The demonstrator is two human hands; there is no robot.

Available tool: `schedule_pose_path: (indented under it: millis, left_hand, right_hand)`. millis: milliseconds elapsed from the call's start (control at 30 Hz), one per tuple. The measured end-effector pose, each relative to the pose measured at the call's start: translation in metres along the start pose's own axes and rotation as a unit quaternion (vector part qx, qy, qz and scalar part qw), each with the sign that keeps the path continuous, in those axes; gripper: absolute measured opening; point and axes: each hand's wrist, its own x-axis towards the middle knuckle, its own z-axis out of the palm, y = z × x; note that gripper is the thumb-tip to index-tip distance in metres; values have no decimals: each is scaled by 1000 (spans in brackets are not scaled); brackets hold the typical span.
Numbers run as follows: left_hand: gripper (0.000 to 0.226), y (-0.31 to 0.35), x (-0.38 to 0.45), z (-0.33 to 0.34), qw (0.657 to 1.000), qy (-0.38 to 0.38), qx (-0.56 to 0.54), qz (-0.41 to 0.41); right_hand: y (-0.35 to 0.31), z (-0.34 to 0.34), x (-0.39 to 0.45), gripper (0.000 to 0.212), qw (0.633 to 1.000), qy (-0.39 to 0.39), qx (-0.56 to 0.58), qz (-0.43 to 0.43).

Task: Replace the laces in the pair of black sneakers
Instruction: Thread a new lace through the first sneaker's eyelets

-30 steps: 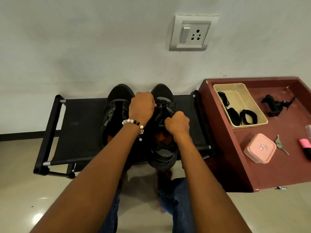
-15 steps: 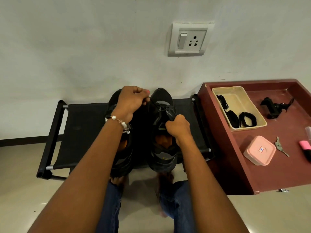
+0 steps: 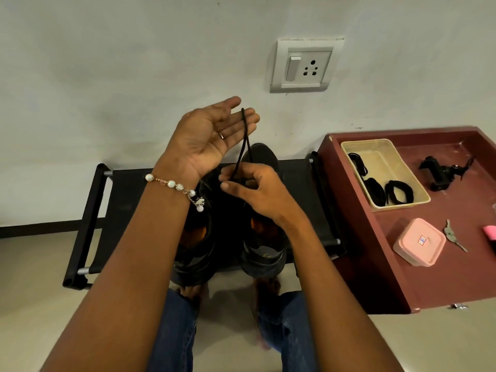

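Note:
Two black sneakers stand side by side on a low black fabric rack (image 3: 128, 200): the left sneaker (image 3: 193, 242) and the right sneaker (image 3: 264, 248), both partly hidden by my arms. A black lace (image 3: 243, 146) rises from the right sneaker and loops over the fingers of my left hand (image 3: 212, 132), which is raised palm up with straight fingers. My right hand (image 3: 252, 189) pinches the lace lower down, just above the right sneaker.
A dark red tray-like table (image 3: 418, 267) stands to the right. On it are a beige bin (image 3: 381, 146) with coiled black laces (image 3: 386, 191), a pink box (image 3: 418, 241), a key (image 3: 453, 237) and a black clamp (image 3: 442, 173). A wall socket (image 3: 304, 67) is above.
My left hand has lifted away from the shoes and opened palm up, drawing the lace upward. My right hand has moved up from the tongue and now pinches the lace.

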Motion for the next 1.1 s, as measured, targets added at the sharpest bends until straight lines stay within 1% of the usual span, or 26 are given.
schedule_pose_path:
  millis: [67,167,233,267,333,367,400,433,467,500,533,567,600,633,667,700,733,767,833,867,933,967,1000,1033,1067,1100]
  left_hand:
    - [27,3,3,-6,998,-1,-58,-7]
    - [31,4,13,-22,992,38,-121,15]
    - [37,-1,22,-35,988,73,-130,35]
    - [41,-4,26,-41,987,91,-124,42]
    - [47,-13,34,-52,987,135,-76,45]
    - [48,-18,38,-57,988,149,-27,39]
    - [48,-23,41,-59,985,157,58,31]
    - [46,-27,41,-59,971,157,176,26]
    - [43,-31,41,-59,939,151,308,26]
    - [38,-35,40,-58,890,142,432,41]
    - [33,-37,37,-55,832,129,536,66]
    - [31,-39,34,-51,781,107,608,93]
    - [32,-40,31,-46,753,67,645,109]
    - [32,-41,27,-40,755,14,646,110]
    - [29,-41,24,-35,777,-39,620,101]
    - [25,-42,23,-31,799,-75,589,94]
    - [18,-44,23,-28,813,-86,568,95]
    - [12,-46,23,-28,820,-76,558,99]
    - [11,-49,24,-31,840,-26,533,98]
    - [12,-49,26,-33,856,18,508,93]
    - [14,-47,29,-42,887,141,431,86]
    - [17,-44,30,-46,898,204,380,81]
    - [18,-41,32,-49,908,252,326,76]
    - [18,-39,32,-51,916,280,279,69]
    - [15,-38,33,-53,921,290,252,60]
    - [12,-39,33,-53,924,285,252,46]
  right_hand:
    - [-1,0,-2,15,999,-25,18,-9]
    - [-5,-12,-7,17,998,-32,56,-9]
    - [-7,-23,-11,19,996,-14,91,-10]
    - [-7,-29,-13,19,994,7,109,-9]
    - [-5,-40,-17,19,986,76,150,-1]
    - [-4,-45,-17,20,979,115,170,2]
    - [-3,-49,-18,21,971,153,185,2]
    - [-2,-53,-18,23,963,185,196,1]
    - [-1,-56,-17,24,958,207,198,-1]
    - [0,-57,-16,25,957,218,190,1]
    - [0,-56,-14,25,961,218,171,6]
    - [1,-53,-12,26,966,211,147,12]
    - [1,-50,-11,26,971,201,126,17]
    - [1,-47,-10,26,975,190,110,20]
    - [0,-44,-8,26,979,179,101,19]
    - [-1,-42,-7,25,981,170,95,16]
    - [-1,-42,-7,25,982,163,93,16]
    - [0,-42,-6,25,983,159,91,19]
    - [3,-45,-7,23,983,158,91,31]
    - [5,-47,-8,22,982,162,88,41]
    - [13,-54,-9,18,978,188,70,66]
    - [17,-58,-9,17,972,211,60,81]
    - [22,-62,-9,17,965,238,54,96]
    - [27,-66,-8,18,957,264,49,109]
    - [31,-69,-8,19,950,286,43,120]
    - [35,-71,-7,20,945,300,36,127]
